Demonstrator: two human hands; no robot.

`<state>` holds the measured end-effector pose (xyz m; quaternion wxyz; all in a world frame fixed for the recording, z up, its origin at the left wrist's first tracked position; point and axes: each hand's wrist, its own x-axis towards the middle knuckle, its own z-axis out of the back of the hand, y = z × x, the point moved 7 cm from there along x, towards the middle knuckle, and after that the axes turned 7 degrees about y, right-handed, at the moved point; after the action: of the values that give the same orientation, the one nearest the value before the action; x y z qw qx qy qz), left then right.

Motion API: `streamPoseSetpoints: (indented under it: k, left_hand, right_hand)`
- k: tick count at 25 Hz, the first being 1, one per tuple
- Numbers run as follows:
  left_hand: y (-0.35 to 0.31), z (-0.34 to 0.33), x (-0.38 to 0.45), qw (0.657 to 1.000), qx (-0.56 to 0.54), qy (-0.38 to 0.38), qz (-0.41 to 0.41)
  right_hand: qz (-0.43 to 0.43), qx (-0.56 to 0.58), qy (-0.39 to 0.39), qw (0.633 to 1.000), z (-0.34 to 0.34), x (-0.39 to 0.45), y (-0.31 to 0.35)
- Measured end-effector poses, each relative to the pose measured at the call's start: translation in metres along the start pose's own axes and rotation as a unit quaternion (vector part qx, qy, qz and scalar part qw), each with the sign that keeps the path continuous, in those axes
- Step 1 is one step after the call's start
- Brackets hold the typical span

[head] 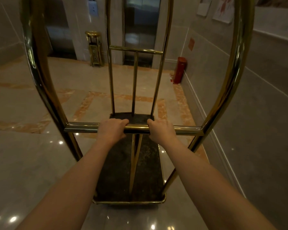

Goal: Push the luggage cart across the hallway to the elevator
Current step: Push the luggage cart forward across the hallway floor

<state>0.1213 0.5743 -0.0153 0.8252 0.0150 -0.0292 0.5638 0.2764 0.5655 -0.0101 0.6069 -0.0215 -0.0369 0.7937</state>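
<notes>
I see brass luggage cart [236, 67] centred on marble floor [32, 163], dark carpeted deck [146, 171] bare. Left hand [111, 129] and right hand [161, 131] side by side on crossbar [83, 127] — fingers [121, 121] of both wrapped over bar, closed around it. Elevator door [140, 30] straight ahead beyond cart, shut. Brass ashtray stand [94, 48] between two elevators; red cylinder [179, 70] against right wall.

You find no text, number or brand that you can read here. The pale papers with red drawing [223, 9] on the right wall are too blurred, and the small orange square sign [191, 44] below them shows no letters you can make out.
</notes>
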Motion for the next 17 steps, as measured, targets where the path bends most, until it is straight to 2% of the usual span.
streamPoseSetpoints:
  k: [17]
  left_hand:
    - [0.066,-0.011,0.210,0.999,0.011,-0.038,-0.016]
  right_hand:
    - [-0.019,-0.003,0.006,1.000,-0.006,0.205,-0.072]
